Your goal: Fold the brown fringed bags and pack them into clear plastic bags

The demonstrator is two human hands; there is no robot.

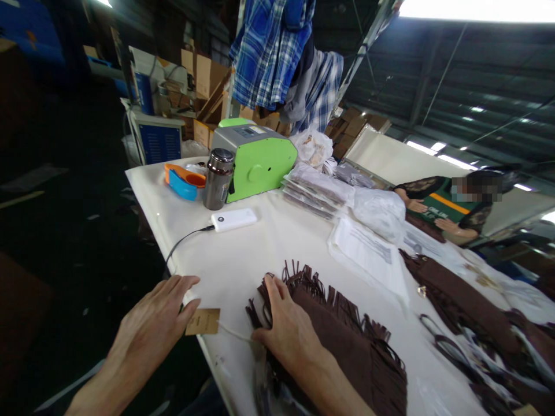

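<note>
My left hand (154, 315) is over the table's left edge, its thumb and fingers apart. Beside its thumb is a brown cardboard hang tag (203, 322), from which a pale string (234, 331) runs toward my right hand (288, 326). That hand rests on the corner of a dark brown fringed piece (336, 335), which looks like suede. Its fingers touch the fringe, and its thumb is spread away from them beside the string. Fringe strips stick out along the piece's far side. The near part of the piece is partly hidden by my right forearm.
On the white table (208, 254) are a white power bank (234, 219) with a cable, a steel flask (218, 180), a tape dispenser (184, 180), and a green-and-grey machine (260, 164). Plastic-wrapped packs (318, 190) and more brown pieces (463, 289) lie rightward. A co-worker (451, 202) is at far right.
</note>
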